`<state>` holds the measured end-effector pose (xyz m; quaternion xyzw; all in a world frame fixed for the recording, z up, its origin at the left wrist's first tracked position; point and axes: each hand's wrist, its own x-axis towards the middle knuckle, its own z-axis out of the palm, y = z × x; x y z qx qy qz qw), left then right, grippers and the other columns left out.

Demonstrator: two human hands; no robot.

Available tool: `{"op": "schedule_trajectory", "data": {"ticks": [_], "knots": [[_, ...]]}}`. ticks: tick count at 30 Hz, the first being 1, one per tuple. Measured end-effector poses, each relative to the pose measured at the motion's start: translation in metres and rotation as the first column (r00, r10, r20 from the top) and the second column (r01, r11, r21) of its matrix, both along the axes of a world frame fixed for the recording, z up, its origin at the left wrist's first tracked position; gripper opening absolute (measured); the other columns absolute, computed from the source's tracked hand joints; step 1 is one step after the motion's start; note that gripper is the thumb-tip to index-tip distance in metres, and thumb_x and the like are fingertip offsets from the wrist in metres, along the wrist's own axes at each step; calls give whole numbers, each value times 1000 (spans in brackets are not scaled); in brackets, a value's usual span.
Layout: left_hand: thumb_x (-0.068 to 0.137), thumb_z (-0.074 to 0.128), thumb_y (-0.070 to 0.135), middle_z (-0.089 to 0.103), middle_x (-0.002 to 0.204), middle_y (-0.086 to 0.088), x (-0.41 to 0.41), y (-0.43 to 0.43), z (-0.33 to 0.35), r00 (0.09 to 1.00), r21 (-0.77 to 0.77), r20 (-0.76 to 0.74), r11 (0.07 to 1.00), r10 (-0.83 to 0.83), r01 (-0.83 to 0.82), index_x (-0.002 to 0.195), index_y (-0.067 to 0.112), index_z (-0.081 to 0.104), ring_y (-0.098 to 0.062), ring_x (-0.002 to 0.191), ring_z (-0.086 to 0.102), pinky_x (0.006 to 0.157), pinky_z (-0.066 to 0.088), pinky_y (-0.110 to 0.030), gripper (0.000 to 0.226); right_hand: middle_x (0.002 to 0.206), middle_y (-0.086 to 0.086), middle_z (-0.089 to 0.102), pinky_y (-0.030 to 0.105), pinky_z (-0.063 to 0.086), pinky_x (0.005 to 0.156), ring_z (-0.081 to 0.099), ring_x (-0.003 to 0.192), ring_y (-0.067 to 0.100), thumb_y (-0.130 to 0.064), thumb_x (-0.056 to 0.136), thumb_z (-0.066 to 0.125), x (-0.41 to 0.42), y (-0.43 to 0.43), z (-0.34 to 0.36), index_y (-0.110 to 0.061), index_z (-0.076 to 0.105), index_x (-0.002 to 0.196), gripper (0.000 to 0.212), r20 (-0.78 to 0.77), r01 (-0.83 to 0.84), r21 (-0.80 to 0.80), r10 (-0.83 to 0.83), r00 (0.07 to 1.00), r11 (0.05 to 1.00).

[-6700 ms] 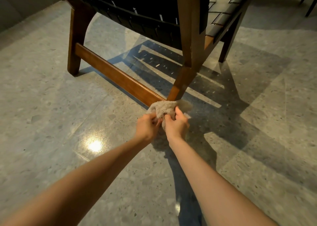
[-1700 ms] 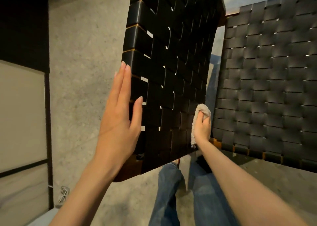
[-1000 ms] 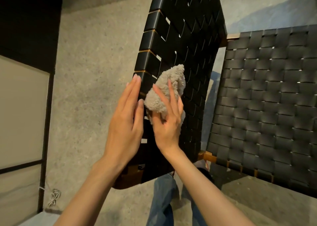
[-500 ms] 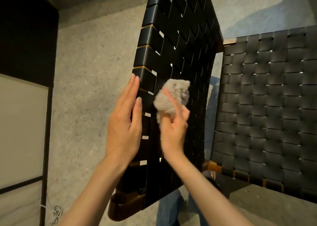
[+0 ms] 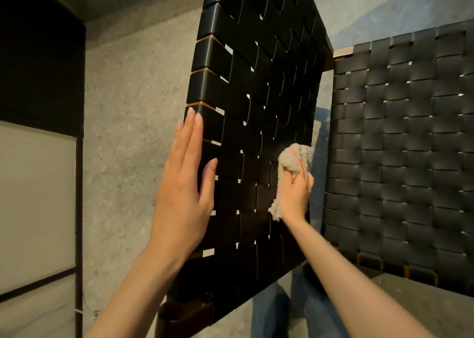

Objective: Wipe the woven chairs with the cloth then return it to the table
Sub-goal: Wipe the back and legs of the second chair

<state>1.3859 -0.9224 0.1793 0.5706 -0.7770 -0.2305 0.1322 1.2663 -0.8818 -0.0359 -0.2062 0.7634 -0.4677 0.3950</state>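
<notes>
Indoor lounge-type room; home or hotel unclear. Speckled grey stone surface (image 5: 133,106), two wood-framed black woven chairs (image 5: 256,93), dark-framed pale panel (image 5: 36,196) at left.

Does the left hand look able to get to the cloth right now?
Probably yes. The left hand lies flat and empty against the woven chair, and only bare weave separates it from the cloth, which the right hand grips against the same surface.

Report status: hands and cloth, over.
Left hand open, flat by the woven chair edge. Right hand grips cloth, pressed on its weave. Nothing blocking.
</notes>
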Motion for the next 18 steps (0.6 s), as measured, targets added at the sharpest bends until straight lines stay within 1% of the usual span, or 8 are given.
{"op": "schedule_trajectory", "data": {"ticks": [2, 4, 7, 10, 13, 14, 16, 18], "knots": [[98, 43, 17, 7, 157, 14, 1, 0, 0, 1000, 2, -2, 1000, 0, 0, 150, 23, 11, 3, 143, 3, 116, 6, -16, 61, 147, 10, 39, 44, 26, 114, 31, 137, 26, -22, 100, 42, -12, 4, -28, -27, 36, 144, 44, 8, -18, 145, 17, 1000, 989], [98, 43, 17, 7, 157, 15, 1, 0, -1, 1000, 1, -9, 1000, 1, -1, 150, 24, 11, 4, 143, 3, 116, 6, -15, 61, 146, 17, 40, 42, 29, 112, 36, 134, 33, -17, 102, 37, -23, 5, -48, -14, 33, 146, 45, 59, -5, 246, -9, 998, 969], [98, 44, 16, 9, 157, 14, 1, 0, -1, 1000, -3, -19, 1000, -3, 3, 150, 23, 13, 4, 143, 5, 115, 6, -14, 61, 137, 20, 49, 38, 37, 104, 46, 125, 35, -20, 103, 36, -36, 3, -56, -7, 39, 142, 42, 175, 27, 352, -94, 980, 936], [98, 44, 16, 10, 157, 13, 2, 0, 0, 999, 2, -40, 1000, 9, -9, 150, 23, 14, 3, 143, 5, 116, 7, -16, 61, 134, 16, 50, 37, 35, 105, 45, 126, 31, -26, 103, 36, -28, -2, -27, -12, 42, 139, 39, 237, 93, 342, -181, 954, 935], [99, 44, 15, 12, 157, 12, 2, -1, -1, 998, -8, -58, 1000, 9, -10, 150, 20, 16, 1, 144, 6, 117, 7, -17, 59, 148, 7, 36, 27, 31, 98, 35, 134, 23, -31, 100, 42, 1, -2, 31, -30, 33, 145, 45, 262, 95, 191, -144, 954, 977], [99, 44, 15, 12, 157, 12, 3, -1, -1, 998, -11, -64, 1000, 8, -9, 150, 19, 17, 0, 144, 6, 117, 7, -18, 58, 148, 4, 33, 21, 31, 92, 35, 133, 20, -33, 99, 46, 13, -1, 53, -41, 34, 140, 44, 280, 84, 115, -113, 953, 990], [100, 42, 14, 13, 157, 11, 3, -2, -1, 995, 0, -97, 1000, 14, -14, 150, 18, 18, -1, 144, 6, 118, 8, -20, 56, 145, 1, 33, 11, 30, 82, 34, 129, 14, -37, 95, 51, 33, -3, 96, -62, 36, 118, 38, 288, 46, -49, -30, 957, 998], [101, 38, 15, 14, 157, 10, 5, -2, -2, 985, 32, -167, 999, 30, -25, 149, 19, 20, -1, 144, 7, 118, 10, -22, 52, 141, -4, 38, 10, 31, 90, 34, 130, 9, -38, 90, 52, 45, -10, 132, -67, 38, 110, 38, 244, 5, -235, 54, 968, 972]]}}
